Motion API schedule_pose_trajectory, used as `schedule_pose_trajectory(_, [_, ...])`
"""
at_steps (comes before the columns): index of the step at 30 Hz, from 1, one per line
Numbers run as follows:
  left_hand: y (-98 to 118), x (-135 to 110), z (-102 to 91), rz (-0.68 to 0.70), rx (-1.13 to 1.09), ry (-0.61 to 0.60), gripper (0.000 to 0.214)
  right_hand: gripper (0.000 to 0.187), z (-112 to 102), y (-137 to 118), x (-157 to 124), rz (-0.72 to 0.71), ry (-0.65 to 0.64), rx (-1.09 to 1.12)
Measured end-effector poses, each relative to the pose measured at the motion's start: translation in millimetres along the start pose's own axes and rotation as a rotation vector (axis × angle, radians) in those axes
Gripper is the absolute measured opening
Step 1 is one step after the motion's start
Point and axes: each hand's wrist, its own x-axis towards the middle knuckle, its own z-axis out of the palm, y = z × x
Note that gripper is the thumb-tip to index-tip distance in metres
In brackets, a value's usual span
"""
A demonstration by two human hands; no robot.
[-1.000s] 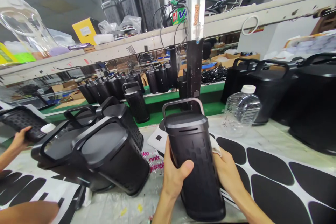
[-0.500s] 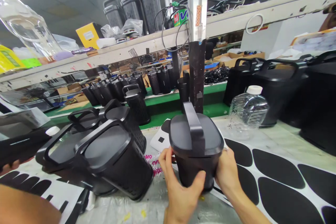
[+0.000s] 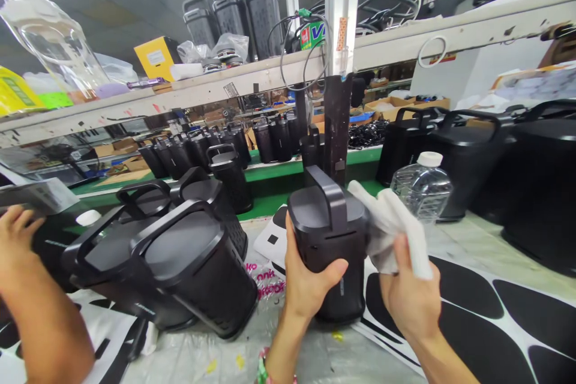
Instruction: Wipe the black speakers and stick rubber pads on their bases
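A black speaker with a carry handle (image 3: 328, 234) stands upright on the bench in front of me. My left hand (image 3: 308, 282) is wrapped round its left side, thumb across the front. My right hand (image 3: 411, 297) is closed on a white cloth (image 3: 391, 231), which touches the speaker's top right edge. The speaker's lower right side is hidden behind the cloth and hand.
Two more black speakers (image 3: 180, 264) lie tilted to the left. A clear plastic bottle (image 3: 423, 189) and large black speakers (image 3: 495, 156) stand to the right. A sheet of black oval pads (image 3: 486, 312) covers the bench at right. Another person's hand (image 3: 18, 246) works at far left.
The speaker has been turned and set more upright. My right hand has left its side and now presses the white cloth against its top right edge. The other person's hand has come into view.
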Motion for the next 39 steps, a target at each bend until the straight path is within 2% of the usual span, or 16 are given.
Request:
schedule_pose_trajectory(2, [2.0, 2.6, 3.2, -0.004, 0.05, 0.03, 0.106, 0.046, -2.2, -13.0, 3.0, -0.346, -0.198, -0.138])
schedule_pose_trajectory(4, [3.1, 4.1, 5.8, -0.007, 0.094, 0.058, 0.103, 0.062, -2.3, -23.2, 10.3, -0.701, -0.356, -0.306])
schedule_pose_trajectory(6, [2.6, 3.7, 7.7, -0.011, 0.126, 0.084, 0.103, 0.069, -1.0, -28.9, 21.2, -0.838, -0.37, -0.408])
schedule_pose_trajectory(11, [0.4, -0.1, 9.9, 0.011, 0.136, 0.064, 0.109, 0.059, -0.7, -34.0, 37.2, -0.663, -0.292, -0.443])
schedule_pose_trajectory(16, [-0.7, -2.0, 5.1, 0.006, 0.208, 0.094, 0.107, 0.071, -3.6, -41.0, 13.8, -0.787, -0.369, -0.416])
schedule_pose_trajectory(17, [-1.7, -3.2, 3.6, 0.008, 0.202, 0.094, 0.108, 0.069, -4.5, -40.4, 10.5, -0.772, -0.372, -0.385])
schedule_pose_trajectory(19, [-4.3, -6.6, 0.6, 0.02, 0.178, 0.073, 0.111, 0.058, -6.5, -35.6, 10.4, -0.613, -0.327, -0.296])
schedule_pose_trajectory(21, [-7.2, -10.7, -2.0, 0.042, 0.17, 0.054, 0.114, 0.039, -7.9, -25.8, 17.4, -0.31, -0.273, -0.2])
schedule_pose_trajectory(24, [-11.1, -16.0, -4.6, 0.044, 0.185, 0.06, 0.116, 0.039, -7.0, -5.0, 28.8, 0.103, -0.295, -0.048])
schedule_pose_trajectory(26, [-12.8, -18.0, -5.3, 0.02, 0.176, 0.071, 0.117, 0.041, -4.5, 8.1, 29.3, 0.248, -0.329, 0.042])
schedule_pose_trajectory(28, [-12.8, -18.7, -5.3, 0.005, 0.158, 0.061, 0.119, 0.04, -1.8, 15.9, 22.9, 0.314, -0.317, 0.098])
schedule_pose_trajectory(30, [-10.6, -18.2, -4.6, 0.005, 0.149, 0.032, 0.121, 0.04, -0.5, 15.8, 12.9, 0.291, -0.247, 0.105])
schedule_pose_trajectory(32, [-7.1, -17.3, -3.3, 0.012, 0.128, 0.004, 0.12, 0.042, -2.5, 8.2, 4.1, 0.198, -0.172, 0.076])
schedule_pose_trajectory(34, [-4.0, -16.7, -2.2, 0.007, 0.078, -0.008, 0.119, 0.042, -7.5, -4.0, 1.5, 0.093, -0.154, 0.053])
schedule_pose_trajectory(36, [-3.1, -17.4, -2.1, -0.001, 0.047, -0.013, 0.119, 0.04, -12.8, -18.1, 8.6, -0.031, -0.245, 0.057])
schedule_pose_trajectory(39, [-6.3, -20.6, -4.2, 0.022, 0.134, -0.006, 0.123, 0.033, -12.7, -37.2, 34.2, -0.226, -0.517, 0.035])
